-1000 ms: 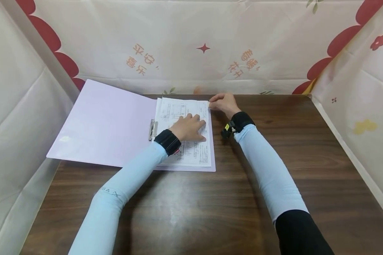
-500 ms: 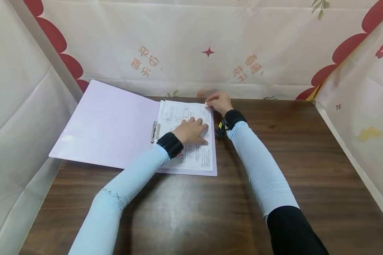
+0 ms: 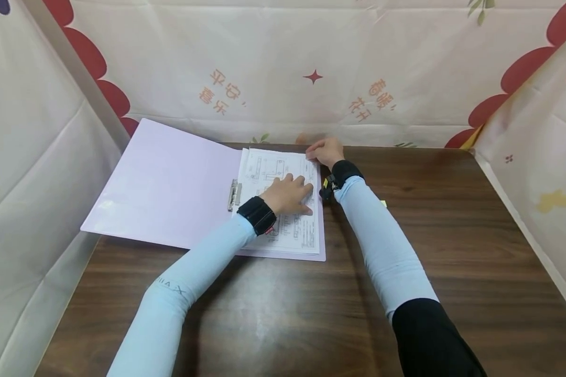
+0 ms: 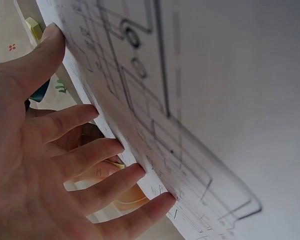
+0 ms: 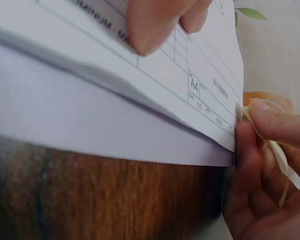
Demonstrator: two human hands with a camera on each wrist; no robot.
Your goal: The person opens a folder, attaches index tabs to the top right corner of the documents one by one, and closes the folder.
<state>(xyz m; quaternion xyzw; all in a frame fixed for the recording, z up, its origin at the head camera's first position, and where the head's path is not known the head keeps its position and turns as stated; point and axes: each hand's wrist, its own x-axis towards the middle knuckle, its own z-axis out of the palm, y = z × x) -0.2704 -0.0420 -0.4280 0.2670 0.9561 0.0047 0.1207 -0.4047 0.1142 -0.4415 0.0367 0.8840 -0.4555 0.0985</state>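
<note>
A pale lilac folder lies open, with a stack of printed drawing sheets on its right side. My left hand rests on the top sheet, fingers spread and fingertips touching the paper. At the sheets' far right corner, my right hand pinches a thin pale yellow paper strip between thumb and index finger. One end of the strip meets the sheet's edge in the right wrist view; its other end hangs loose by the palm.
A metal clip sits by the folder's fold. A small yellow piece shows past the right sleeve, mostly hidden. The brown wooden table ends at a printed cloth at the back.
My right hand has moved left, in over the sheets' far right corner. The left hand stays on the top sheet. The view has shifted slightly, and the yellow piece has come into sight.
</note>
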